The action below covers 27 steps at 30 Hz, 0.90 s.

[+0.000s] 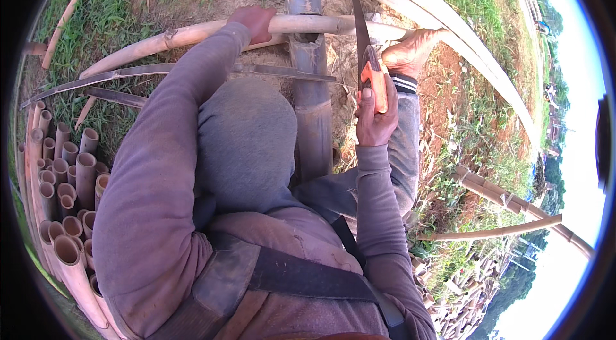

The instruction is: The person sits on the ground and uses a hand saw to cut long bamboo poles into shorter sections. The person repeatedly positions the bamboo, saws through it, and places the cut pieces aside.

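Observation:
My left hand is closed around a pale bamboo pole. The pole lies crosswise over a thick grey bamboo trunk, beside a notch cut in the trunk. In my right hand is a handsaw, gripped by its orange handle. Its dark blade points up and away from me, passing in front of the pole in this view; whether it touches the pole I cannot tell. My bare foot rests at the pole's right end. A dark split bamboo strip lies nearer to me, partly behind my left arm.
Many cut bamboo tubes stand bundled at the left. Long pale bamboo poles curve along the far right. A bamboo rail with a crossing stick stands at right, above a heap of bamboo scraps. Grass and bare soil surround me.

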Each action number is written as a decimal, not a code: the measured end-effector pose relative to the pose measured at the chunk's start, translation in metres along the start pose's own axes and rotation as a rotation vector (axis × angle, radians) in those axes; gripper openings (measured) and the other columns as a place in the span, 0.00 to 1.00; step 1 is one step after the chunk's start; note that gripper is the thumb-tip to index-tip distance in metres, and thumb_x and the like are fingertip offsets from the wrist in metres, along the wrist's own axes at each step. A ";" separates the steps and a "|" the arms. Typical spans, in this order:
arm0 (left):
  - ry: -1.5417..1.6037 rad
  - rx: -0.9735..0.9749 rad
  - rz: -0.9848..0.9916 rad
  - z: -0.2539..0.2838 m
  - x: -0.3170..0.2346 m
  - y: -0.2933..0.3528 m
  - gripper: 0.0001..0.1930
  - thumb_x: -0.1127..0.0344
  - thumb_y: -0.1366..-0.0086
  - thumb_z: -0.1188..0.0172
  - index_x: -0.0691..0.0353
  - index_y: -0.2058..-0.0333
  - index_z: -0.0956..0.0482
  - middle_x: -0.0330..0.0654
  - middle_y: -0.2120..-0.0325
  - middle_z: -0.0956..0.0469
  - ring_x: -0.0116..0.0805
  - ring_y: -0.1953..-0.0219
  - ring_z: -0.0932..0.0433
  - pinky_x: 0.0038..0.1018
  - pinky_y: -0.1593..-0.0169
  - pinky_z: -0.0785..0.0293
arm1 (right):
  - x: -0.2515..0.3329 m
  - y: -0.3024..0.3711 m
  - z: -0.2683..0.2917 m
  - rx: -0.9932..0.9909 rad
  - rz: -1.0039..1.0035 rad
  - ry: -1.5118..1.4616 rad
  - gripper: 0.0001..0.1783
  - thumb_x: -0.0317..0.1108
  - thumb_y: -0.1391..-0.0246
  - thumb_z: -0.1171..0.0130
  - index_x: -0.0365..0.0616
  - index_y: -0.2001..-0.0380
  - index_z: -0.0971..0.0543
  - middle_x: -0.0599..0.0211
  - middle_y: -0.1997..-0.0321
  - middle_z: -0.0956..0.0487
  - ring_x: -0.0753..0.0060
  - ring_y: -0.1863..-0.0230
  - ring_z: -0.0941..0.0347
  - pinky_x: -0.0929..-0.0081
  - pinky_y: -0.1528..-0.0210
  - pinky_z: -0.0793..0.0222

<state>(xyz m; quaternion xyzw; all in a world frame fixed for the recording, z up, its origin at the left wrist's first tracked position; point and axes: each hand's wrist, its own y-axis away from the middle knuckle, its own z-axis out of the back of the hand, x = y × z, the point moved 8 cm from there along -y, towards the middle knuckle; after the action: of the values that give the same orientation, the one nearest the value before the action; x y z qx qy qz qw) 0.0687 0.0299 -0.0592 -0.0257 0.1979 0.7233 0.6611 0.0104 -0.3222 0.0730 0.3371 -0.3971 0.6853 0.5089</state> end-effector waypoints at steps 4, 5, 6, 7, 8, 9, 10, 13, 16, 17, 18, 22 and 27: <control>0.000 0.021 0.013 0.004 0.002 0.004 0.27 0.54 0.40 0.30 0.56 0.43 0.22 0.50 0.55 0.13 0.53 0.50 0.14 0.47 0.46 0.18 | 0.012 0.045 0.034 -0.057 0.008 0.101 0.30 0.34 0.32 0.37 0.28 0.33 0.29 0.44 0.40 0.18 0.54 0.41 0.18 0.62 0.41 0.22; -0.003 0.017 0.019 0.002 0.006 0.005 0.28 0.54 0.40 0.30 0.56 0.43 0.22 0.50 0.55 0.13 0.53 0.50 0.14 0.48 0.46 0.18 | 0.016 0.068 0.048 -0.055 0.007 0.110 0.30 0.35 0.31 0.37 0.27 0.33 0.29 0.44 0.40 0.19 0.54 0.41 0.18 0.62 0.41 0.21; -0.001 0.011 0.022 0.000 0.008 0.006 0.27 0.54 0.40 0.30 0.56 0.43 0.21 0.50 0.55 0.13 0.53 0.50 0.14 0.48 0.46 0.18 | 0.023 0.090 0.063 -0.048 -0.024 0.112 0.29 0.35 0.31 0.38 0.26 0.34 0.28 0.43 0.39 0.19 0.55 0.40 0.18 0.62 0.41 0.21; -0.003 0.006 0.021 -0.002 0.007 0.006 0.27 0.54 0.40 0.30 0.56 0.43 0.21 0.51 0.55 0.13 0.53 0.51 0.14 0.48 0.46 0.18 | 0.031 0.101 0.069 -0.050 -0.043 0.028 0.29 0.35 0.31 0.38 0.25 0.34 0.28 0.43 0.39 0.19 0.55 0.39 0.19 0.61 0.40 0.21; -0.007 -0.001 0.017 -0.002 0.007 0.003 0.27 0.54 0.40 0.30 0.56 0.43 0.21 0.51 0.55 0.13 0.53 0.51 0.14 0.48 0.46 0.18 | 0.040 0.109 0.069 -0.056 -0.061 -0.056 0.29 0.35 0.31 0.38 0.24 0.35 0.28 0.43 0.39 0.19 0.55 0.39 0.19 0.61 0.40 0.21; -0.001 0.018 0.034 -0.002 0.007 0.003 0.27 0.54 0.40 0.30 0.56 0.43 0.21 0.51 0.55 0.13 0.53 0.51 0.14 0.48 0.45 0.18 | 0.042 0.112 0.068 -0.061 -0.081 -0.140 0.29 0.35 0.31 0.38 0.24 0.35 0.28 0.43 0.39 0.19 0.55 0.38 0.20 0.61 0.40 0.21; 0.003 0.034 0.041 0.001 0.003 0.002 0.28 0.54 0.40 0.30 0.56 0.43 0.21 0.51 0.55 0.13 0.53 0.51 0.14 0.48 0.45 0.18 | 0.036 0.103 0.064 -0.072 -0.052 -0.087 0.28 0.34 0.30 0.39 0.24 0.35 0.28 0.44 0.39 0.19 0.56 0.38 0.20 0.61 0.40 0.21; 0.013 0.018 0.026 -0.005 0.000 0.000 0.28 0.54 0.41 0.30 0.56 0.43 0.21 0.51 0.55 0.13 0.53 0.50 0.14 0.48 0.45 0.18 | -0.001 0.015 0.018 -0.083 -0.018 -0.021 0.25 0.30 0.31 0.37 0.25 0.37 0.25 0.47 0.41 0.18 0.59 0.42 0.19 0.65 0.41 0.22; -0.002 -0.026 0.016 0.000 0.002 -0.002 0.28 0.54 0.41 0.30 0.55 0.42 0.21 0.51 0.55 0.13 0.53 0.50 0.14 0.47 0.45 0.18 | 0.010 -0.041 -0.011 -0.091 0.084 0.089 0.25 0.30 0.33 0.35 0.26 0.38 0.24 0.45 0.43 0.17 0.61 0.45 0.18 0.66 0.42 0.22; -0.005 -0.034 0.012 0.002 0.001 -0.002 0.28 0.55 0.41 0.30 0.54 0.42 0.21 0.51 0.55 0.13 0.53 0.50 0.14 0.47 0.45 0.18 | 0.006 -0.040 -0.010 -0.091 0.079 0.094 0.26 0.31 0.33 0.34 0.26 0.38 0.24 0.45 0.43 0.17 0.61 0.45 0.18 0.66 0.42 0.23; -0.002 -0.033 0.011 0.003 -0.002 0.002 0.28 0.55 0.40 0.31 0.54 0.42 0.21 0.51 0.55 0.13 0.53 0.50 0.14 0.47 0.45 0.18 | 0.005 -0.038 -0.008 -0.093 0.073 0.100 0.26 0.31 0.34 0.34 0.26 0.38 0.24 0.45 0.43 0.17 0.61 0.45 0.17 0.66 0.42 0.23; 0.009 0.009 0.056 -0.003 0.010 0.007 0.30 0.55 0.41 0.31 0.54 0.39 0.23 0.51 0.55 0.13 0.53 0.50 0.14 0.47 0.44 0.19 | 0.016 0.078 0.057 -0.053 -0.045 0.063 0.28 0.32 0.33 0.36 0.24 0.36 0.27 0.43 0.36 0.22 0.55 0.39 0.20 0.62 0.42 0.18; -0.001 0.013 0.043 -0.011 0.007 -0.002 0.31 0.56 0.42 0.31 0.54 0.39 0.24 0.51 0.55 0.13 0.54 0.50 0.15 0.47 0.44 0.19 | 0.019 0.081 0.046 -0.099 -0.133 -0.232 0.27 0.32 0.31 0.38 0.23 0.36 0.28 0.43 0.33 0.24 0.55 0.38 0.21 0.62 0.42 0.17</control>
<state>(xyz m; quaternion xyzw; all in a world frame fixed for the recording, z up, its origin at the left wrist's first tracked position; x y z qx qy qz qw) 0.0676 0.0338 -0.0717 -0.0170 0.2029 0.7360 0.6456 -0.0699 -0.3688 0.0942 0.4142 -0.4636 0.5859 0.5199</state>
